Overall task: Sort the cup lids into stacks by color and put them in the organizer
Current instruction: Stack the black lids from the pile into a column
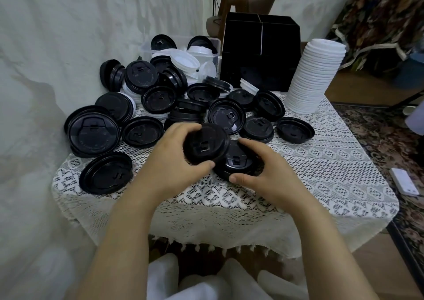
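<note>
Black cup lids (142,131) are lying in a loose heap on the lace cloth (321,173), spreading from 9 o'clock round to 1 o'clock, some face up, some overturned, several leaning on one another. At the middle of the cloth the left hand (169,160) is gripping a tilted black lid (206,143), fingers curling over its far rim and thumb pressing its near rim. Whether more lids are nested beneath it I cannot tell. Just at its 4 o'clock side, the right hand (263,176) is pinching a second black lid (236,162) that is lying flat on the cloth, index finger at the far edge and thumb at the near edge. The tilted lid is overlapping this one.

A tall stack of white lids (314,75) is standing at 2 o'clock, leaning slightly. The black organizer (261,54) is sitting at 12 o'clock behind the heap, with a white lid (249,85) leaning at its foot. At 11 o'clock a clear plastic tub (146,47) is holding more black and white lids mixed together. A white remote-like object (405,181) is lying on the patterned carpet (378,139) at 3 o'clock, off the cloth.
</note>
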Available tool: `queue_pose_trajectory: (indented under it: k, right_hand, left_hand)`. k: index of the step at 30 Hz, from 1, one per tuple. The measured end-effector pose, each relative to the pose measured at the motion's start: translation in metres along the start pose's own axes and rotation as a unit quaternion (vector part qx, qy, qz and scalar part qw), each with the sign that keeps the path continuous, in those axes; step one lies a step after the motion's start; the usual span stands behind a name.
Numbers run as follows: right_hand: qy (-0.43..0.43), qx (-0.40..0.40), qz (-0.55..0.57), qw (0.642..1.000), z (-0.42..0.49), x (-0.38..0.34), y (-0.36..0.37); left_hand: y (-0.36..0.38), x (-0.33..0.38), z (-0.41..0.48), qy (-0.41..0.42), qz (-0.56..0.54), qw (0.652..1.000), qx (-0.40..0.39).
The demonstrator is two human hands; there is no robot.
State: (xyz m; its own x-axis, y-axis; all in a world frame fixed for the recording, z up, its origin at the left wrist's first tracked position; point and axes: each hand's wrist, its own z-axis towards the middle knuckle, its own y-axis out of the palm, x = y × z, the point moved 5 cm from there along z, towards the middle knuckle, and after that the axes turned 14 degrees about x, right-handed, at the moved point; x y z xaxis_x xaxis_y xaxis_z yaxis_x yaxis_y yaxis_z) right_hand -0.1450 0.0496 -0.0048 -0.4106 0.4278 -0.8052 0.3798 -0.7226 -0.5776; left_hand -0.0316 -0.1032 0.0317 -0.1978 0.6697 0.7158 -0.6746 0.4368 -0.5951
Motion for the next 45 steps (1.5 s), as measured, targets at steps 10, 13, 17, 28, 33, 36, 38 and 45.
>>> queue_pose_trajectory:
  k: [10, 13, 17, 28, 33, 36, 38, 45]
  right_hand:
    - [-0.018, -0.033, 0.062, 0.997, -0.001, 0.006, -0.006]
    - [-0.021, -0.040, 0.091, 0.995, -0.003, 0.004, -0.008]
    - [-0.016, -0.025, 0.092, 0.995, -0.001, 0.004, -0.008]
    - [-0.020, -0.032, 0.051, 0.998, 0.001, 0.005, -0.006]
    - [-0.012, -0.040, 0.064, 0.997, 0.001, 0.007, -0.005]
    - [-0.001, 0.031, 0.102, 0.994, 0.004, 0.011, -0.010]
    - [-0.016, 0.152, 0.017, 0.988, 0.010, 0.017, -0.025]
    - [0.033, 0.175, -0.284, 0.942, 0.020, 0.053, -0.042]
  left_hand:
    - [0.044, 0.017, -0.004, 0.066, 0.025, 0.994, -0.083]
    - [0.048, 0.017, -0.004, 0.063, 0.024, 0.994, -0.090]
    - [0.052, 0.017, -0.004, 0.060, 0.024, 0.993, -0.102]
    - [0.054, 0.011, -0.004, 0.027, 0.017, 0.992, -0.124]
    - [0.055, 0.010, -0.003, 0.010, 0.002, 0.992, -0.130]
    - [0.055, 0.008, -0.003, 0.002, -0.005, 0.991, -0.130]
    - [0.055, 0.008, -0.003, -0.001, -0.005, 0.991, -0.135]
    - [0.053, 0.009, -0.005, -0.009, -0.006, 0.989, -0.147]
